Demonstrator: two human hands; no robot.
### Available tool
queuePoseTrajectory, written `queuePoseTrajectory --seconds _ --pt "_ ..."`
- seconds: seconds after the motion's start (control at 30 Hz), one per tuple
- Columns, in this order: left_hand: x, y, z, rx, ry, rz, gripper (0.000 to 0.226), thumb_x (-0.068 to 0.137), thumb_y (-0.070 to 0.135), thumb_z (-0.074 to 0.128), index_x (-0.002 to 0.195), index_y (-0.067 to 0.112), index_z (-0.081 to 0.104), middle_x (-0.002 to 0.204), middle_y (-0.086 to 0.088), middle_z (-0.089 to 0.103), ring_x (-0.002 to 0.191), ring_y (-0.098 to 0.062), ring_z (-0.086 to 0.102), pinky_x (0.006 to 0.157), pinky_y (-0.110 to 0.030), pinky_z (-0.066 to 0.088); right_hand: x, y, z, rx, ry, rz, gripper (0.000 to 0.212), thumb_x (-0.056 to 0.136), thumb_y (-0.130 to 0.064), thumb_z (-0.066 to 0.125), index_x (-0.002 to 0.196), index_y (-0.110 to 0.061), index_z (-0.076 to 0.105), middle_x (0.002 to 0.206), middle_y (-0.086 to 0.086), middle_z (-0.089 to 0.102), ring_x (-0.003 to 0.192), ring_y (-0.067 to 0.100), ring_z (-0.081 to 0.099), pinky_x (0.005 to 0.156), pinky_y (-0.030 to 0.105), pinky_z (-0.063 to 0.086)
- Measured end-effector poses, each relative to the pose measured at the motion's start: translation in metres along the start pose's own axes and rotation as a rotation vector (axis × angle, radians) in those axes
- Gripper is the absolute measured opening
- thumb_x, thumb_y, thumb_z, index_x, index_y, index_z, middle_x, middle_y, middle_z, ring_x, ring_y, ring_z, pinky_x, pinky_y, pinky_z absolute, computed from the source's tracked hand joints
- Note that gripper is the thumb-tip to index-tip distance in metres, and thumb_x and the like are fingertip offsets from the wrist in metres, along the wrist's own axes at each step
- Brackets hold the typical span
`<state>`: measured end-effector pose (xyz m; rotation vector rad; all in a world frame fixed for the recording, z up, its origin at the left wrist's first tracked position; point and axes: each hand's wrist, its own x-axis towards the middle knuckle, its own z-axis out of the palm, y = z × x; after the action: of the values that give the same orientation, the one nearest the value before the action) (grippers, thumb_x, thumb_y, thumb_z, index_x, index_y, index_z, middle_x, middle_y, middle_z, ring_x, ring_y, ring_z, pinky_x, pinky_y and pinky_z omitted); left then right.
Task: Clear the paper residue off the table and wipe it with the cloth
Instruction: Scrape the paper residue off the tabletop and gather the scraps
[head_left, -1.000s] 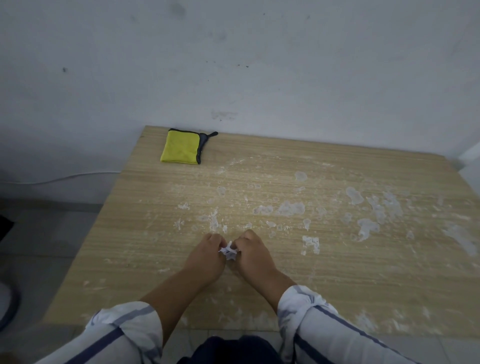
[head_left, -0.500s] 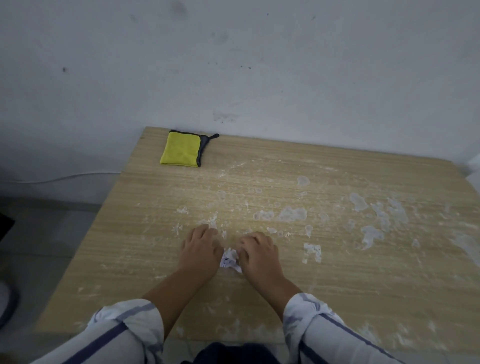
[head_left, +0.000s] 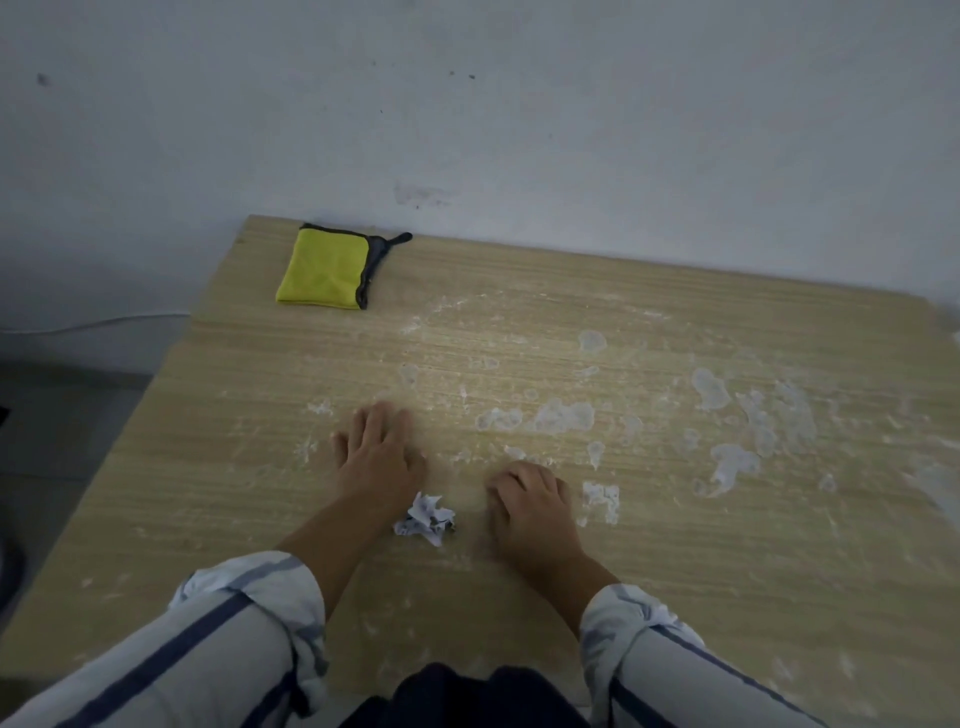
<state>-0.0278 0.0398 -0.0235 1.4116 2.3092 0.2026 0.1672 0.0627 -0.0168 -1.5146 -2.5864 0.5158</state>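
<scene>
A pale grey-white wall (head_left: 519, 104) is filling the upper half of the view, carrying small dark specks and a faint smudge low down. A light wood-grain table (head_left: 675, 571) is standing with its far edge against that wall. To the left, a grey floor (head_left: 67, 431) is lying in shadow, and a thin white cable (head_left: 104, 323) is running along the wall's base. The light is looking dim and cool.

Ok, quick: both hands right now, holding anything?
Left hand: open, flat on the table, empty.
Right hand: fingers curled, holding nothing visible.
</scene>
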Motion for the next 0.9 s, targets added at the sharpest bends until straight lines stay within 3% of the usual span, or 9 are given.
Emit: queuePoseTrajectory --seconds 0.1,0.17,0.3,0.67,0.9 --pt "0.008 0.01 -0.001 0.003 -0.015 0.008 0.061 0.096 0.041 0.034 0.15 0.026 0.011 0.159 -0.004 -0.007 0.145 -0.025 -0.012 0.117 -0.048 -0.006 0.009 0.008 -0.002 0.033 0.031 0.008 0.036 0.087 -0.034 0.034 0.096 -0.017 0.064 0.106 0.002 0.061 0.102 0.027 0.056 0.086 0.043 0.042" --pt "0.013 0.013 -0.002 0.025 -0.04 0.028 0.061 0.096 0.043 0.033 0.15 0.027 0.009 0.159 -0.005 -0.009 0.145 -0.026 -0.014 0.117 -0.048 -0.007 0.016 0.009 -0.007 0.046 0.007 0.039 0.042 0.09 -0.035 0.03 0.11 -0.017 0.061 0.12 0.002 0.056 0.115 0.025 0.047 0.097 0.043 0.033" --pt "0.016 0.013 0.004 0.073 -0.033 0.047 0.062 0.096 0.05 0.026 0.15 0.027 0.005 0.159 -0.006 -0.009 0.145 -0.026 -0.014 0.116 -0.049 -0.008 0.026 0.013 -0.007 0.034 -0.019 0.085 0.038 0.095 -0.032 0.038 0.128 -0.017 0.049 0.136 0.002 0.042 0.128 0.024 0.032 0.107 0.04 0.022" --pt "0.017 0.011 0.007 0.133 -0.041 0.074 0.064 0.096 0.053 0.021 0.15 0.026 0.001 0.159 -0.007 -0.011 0.145 -0.027 -0.015 0.116 -0.051 -0.007 0.05 0.002 -0.008 0.042 -0.05 0.109 0.044 0.093 -0.031 0.041 0.135 -0.017 0.04 0.142 0.002 0.034 0.132 0.024 0.025 0.107 0.042 0.02" --pt "0.019 0.01 0.005 0.143 -0.079 0.088 0.067 0.095 0.056 0.019 0.15 0.026 -0.004 0.158 -0.008 -0.014 0.144 -0.029 -0.018 0.114 -0.052 -0.009 0.053 -0.005 -0.005 0.157 -0.024 0.149 0.034 0.091 -0.022 0.044 0.124 -0.023 0.054 0.139 0.0 0.038 0.131 0.023 0.026 0.106 0.042 0.019"
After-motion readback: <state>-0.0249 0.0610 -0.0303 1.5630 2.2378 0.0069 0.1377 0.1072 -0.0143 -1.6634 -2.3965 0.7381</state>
